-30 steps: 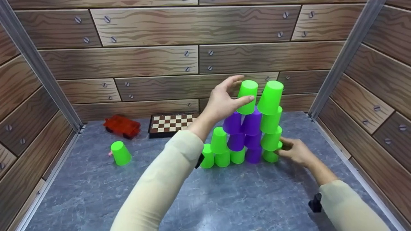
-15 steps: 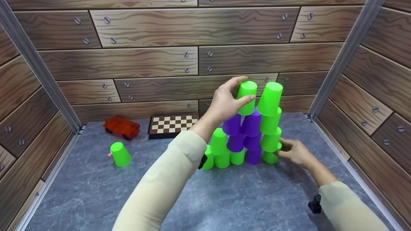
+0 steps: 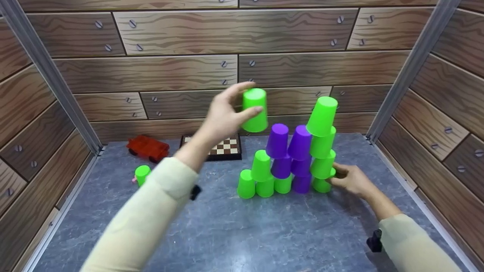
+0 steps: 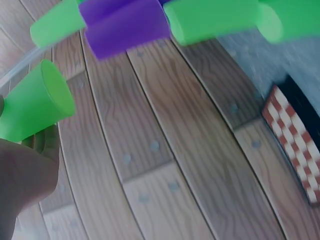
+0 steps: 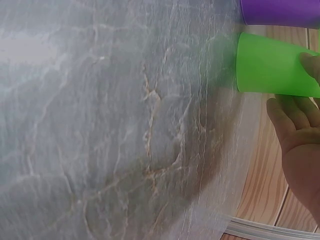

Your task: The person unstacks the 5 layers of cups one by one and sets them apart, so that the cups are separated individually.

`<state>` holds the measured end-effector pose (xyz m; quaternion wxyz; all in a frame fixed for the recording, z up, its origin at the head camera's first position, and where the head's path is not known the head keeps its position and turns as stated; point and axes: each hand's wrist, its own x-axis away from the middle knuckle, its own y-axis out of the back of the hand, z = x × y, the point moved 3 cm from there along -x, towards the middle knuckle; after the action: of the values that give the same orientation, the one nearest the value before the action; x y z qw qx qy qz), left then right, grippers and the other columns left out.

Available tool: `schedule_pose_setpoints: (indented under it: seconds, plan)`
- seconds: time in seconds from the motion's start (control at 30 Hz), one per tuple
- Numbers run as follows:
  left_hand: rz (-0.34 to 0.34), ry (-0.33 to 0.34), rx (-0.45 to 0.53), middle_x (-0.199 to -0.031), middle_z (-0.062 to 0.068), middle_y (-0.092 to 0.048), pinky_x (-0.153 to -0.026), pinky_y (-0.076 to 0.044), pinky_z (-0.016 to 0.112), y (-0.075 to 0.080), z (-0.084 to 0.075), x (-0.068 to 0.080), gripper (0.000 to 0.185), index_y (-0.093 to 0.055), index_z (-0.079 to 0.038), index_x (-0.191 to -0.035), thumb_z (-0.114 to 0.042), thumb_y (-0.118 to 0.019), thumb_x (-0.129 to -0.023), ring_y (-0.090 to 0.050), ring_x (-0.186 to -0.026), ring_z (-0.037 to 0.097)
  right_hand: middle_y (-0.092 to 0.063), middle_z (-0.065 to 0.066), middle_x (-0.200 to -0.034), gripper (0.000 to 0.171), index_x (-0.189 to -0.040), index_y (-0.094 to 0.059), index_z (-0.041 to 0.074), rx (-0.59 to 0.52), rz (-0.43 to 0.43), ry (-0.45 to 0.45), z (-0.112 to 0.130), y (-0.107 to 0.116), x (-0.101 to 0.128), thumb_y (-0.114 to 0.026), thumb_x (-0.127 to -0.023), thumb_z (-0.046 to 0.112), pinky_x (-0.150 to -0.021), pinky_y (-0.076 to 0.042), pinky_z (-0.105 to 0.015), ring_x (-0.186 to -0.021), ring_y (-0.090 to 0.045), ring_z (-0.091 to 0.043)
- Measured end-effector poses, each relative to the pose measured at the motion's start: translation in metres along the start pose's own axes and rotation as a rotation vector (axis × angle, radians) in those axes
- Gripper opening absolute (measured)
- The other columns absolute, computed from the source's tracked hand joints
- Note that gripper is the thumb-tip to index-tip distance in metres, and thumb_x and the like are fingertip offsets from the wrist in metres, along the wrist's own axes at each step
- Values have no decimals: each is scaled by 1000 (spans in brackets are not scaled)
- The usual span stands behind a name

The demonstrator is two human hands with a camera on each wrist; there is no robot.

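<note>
Our left hand is raised in the air, fingers and thumb curled round an upturned green cup, held up and to the left of the cup tower and apart from it. In the left wrist view the same cup sits in our grip with the tower's cups blurred above it. Our right hand rests low at the right foot of the tower, its fingers against the bottom green cup; we cannot tell whether they curl round it. The tower of green and purple cups stands on the grey surface. Farther left lie a lone green cup, a red toy car and a chessboard.
</note>
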<state>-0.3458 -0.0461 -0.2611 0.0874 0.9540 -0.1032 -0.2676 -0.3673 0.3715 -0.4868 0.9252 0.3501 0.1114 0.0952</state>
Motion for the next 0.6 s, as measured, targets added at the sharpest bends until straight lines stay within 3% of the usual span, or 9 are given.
schedule_pose_setpoints:
  seconds: [0.17, 0.4, 0.6]
  plan:
    - [-52, 4, -58, -130, 11, -70, -97, -60, 38, 47, 4, 18, 63, -59, -10, -149, -12, -84, -92, -70, -114, 25, -68, -30, -131, 64, -149, -51, -10, 16, -1, 7, 0, 1, 0, -78, -94, 7, -89, -54, -18, -114, -68, -35]
    - [-117, 79, -186, -132, 10, -70, -93, -61, 37, 108, 20, 54, 62, -62, -9, -147, -15, -86, -90, -69, -115, 24, -67, -31, -133, 65, -151, -49, -9, 8, 11, -14, 1, -1, 0, -77, -95, 8, -89, -54, -18, -117, -68, -38]
    - [-156, 158, -283, -128, 8, -72, -95, -59, 31, 149, 38, 90, 59, -66, -9, -142, -19, -89, -89, -69, -114, 22, -66, -32, -132, 65, -150, -49, -10, 3, -1, -5, 0, -1, -1, -78, -94, 6, -88, -54, -17, -116, -68, -39]
